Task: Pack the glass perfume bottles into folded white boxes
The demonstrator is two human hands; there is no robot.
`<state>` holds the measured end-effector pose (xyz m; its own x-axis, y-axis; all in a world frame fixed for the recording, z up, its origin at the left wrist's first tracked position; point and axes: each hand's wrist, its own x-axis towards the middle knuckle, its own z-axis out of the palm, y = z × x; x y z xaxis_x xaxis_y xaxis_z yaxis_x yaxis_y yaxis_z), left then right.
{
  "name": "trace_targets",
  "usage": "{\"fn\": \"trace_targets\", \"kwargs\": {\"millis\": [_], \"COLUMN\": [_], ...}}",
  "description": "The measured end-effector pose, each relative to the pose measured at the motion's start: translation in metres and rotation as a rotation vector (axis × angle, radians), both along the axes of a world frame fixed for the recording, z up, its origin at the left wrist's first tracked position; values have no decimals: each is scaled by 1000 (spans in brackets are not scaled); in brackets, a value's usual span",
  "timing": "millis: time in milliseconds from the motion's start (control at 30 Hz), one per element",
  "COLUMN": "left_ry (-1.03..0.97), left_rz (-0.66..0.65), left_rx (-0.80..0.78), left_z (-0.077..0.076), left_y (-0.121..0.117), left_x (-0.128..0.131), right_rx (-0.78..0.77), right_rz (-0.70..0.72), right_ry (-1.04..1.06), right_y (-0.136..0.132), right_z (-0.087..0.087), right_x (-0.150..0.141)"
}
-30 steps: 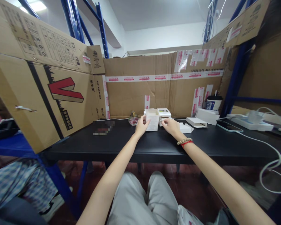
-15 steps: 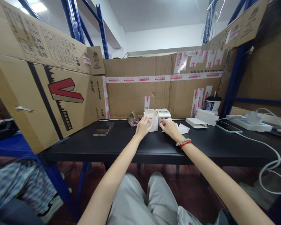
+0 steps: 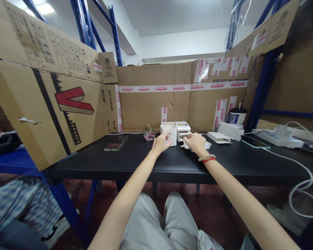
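Where my left hand (image 3: 162, 143) is: at the near left of the upright, open-topped white cardboard box (image 3: 173, 134), fingers curled before its near face; whether they grip it, I cannot tell.
My right hand (image 3: 195, 142): bent fingers low over a folded white card piece (image 3: 207, 145), to the right of the box; I cannot make out whether they pinch it.
Upright box: around the middle of the long black table (image 3: 135, 161), toward its far side.
White carton with a green-marked top (image 3: 182, 124): just right of the box and a little farther off.
Round glass bottle with pinkish contents (image 3: 149, 134): left of the box, apart from my fingers.
Right of my hands: a flat white box (image 3: 218, 137), a pale-edged dark phone (image 3: 255, 141), and farther back a dark-lidded paper cup (image 3: 238, 117).
Far edge: a tall brown cardboard panel (image 3: 151, 76) striped with printed tape.
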<state>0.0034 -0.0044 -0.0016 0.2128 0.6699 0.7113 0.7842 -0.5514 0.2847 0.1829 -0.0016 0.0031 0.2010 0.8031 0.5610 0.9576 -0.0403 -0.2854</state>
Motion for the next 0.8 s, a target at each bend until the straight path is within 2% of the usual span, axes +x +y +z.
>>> {"fn": "trace_targets", "kwargs": {"millis": [167, 400, 600, 800], "left_ry": [23, 53, 61, 43], "left_rz": [2, -15, -33, -34], "left_rx": [-74, -126, -119, -122], "left_z": [-3, -5, -8, -7], "left_y": [4, 5, 8, 6], "left_x": [1, 0, -3, -2], "right_rx": [-61, -234, -228, -289], "right_rz": [-57, -120, -125, -255], "right_ry": [21, 69, 49, 154], "right_y": [4, 5, 3, 10], "right_z": [-2, -3, -1, -3], "right_x": [4, 6, 6, 10]}}
